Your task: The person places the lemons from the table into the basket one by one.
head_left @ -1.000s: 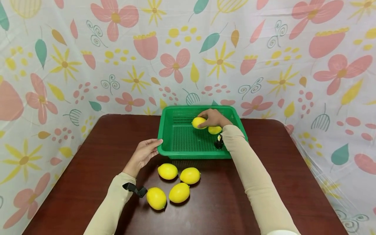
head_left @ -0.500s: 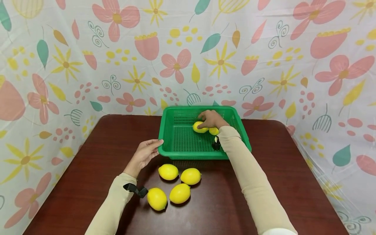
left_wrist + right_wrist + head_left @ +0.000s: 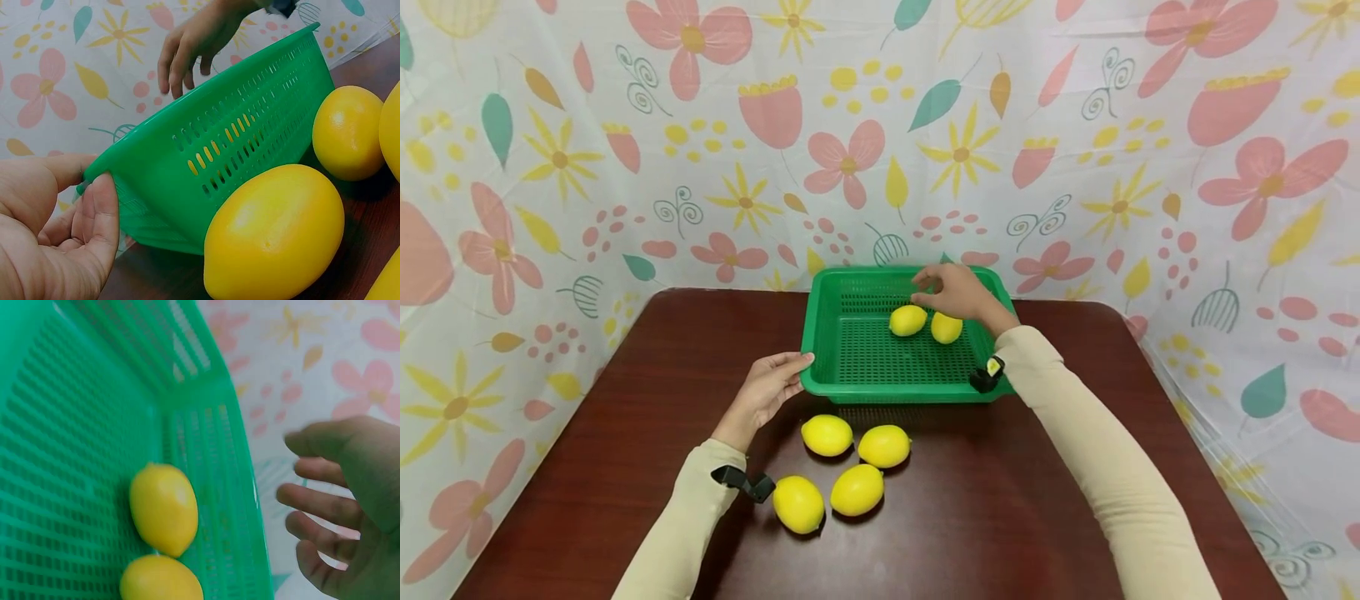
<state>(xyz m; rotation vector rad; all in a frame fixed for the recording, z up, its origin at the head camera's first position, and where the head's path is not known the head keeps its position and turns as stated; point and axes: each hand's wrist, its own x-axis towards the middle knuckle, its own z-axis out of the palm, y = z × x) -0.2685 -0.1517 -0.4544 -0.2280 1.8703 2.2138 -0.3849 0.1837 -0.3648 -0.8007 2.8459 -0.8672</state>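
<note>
A green slotted plastic basket (image 3: 910, 393) stands toward the back of the table. My left hand (image 3: 767, 392) pinches its left rim near the front corner, thumb on one side and fingers on the other, as the left wrist view (image 3: 69, 219) shows. Inside lie two lemons, one lemon (image 3: 907, 321) left of the other lemon (image 3: 947, 328). Above them my right hand (image 3: 958, 292) hovers with relaxed fingers and nothing in its grasp. In the right wrist view the same hand (image 3: 344, 512) is apart from the basket's rim, and both lemons rest on the basket floor.
Several lemons lie on the dark wooden table (image 3: 1000, 500) in front of the basket, among them a lemon (image 3: 827, 436) at the back and a lemon (image 3: 799, 505) close to the left wrist's camera mount (image 3: 743, 482). Behind the table hangs a flower-patterned sheet (image 3: 850, 100).
My right hand lowered a lemon onto the basket floor beside the other, let go of it, and rose up and to the right. The left hand keeps its hold on the rim.
</note>
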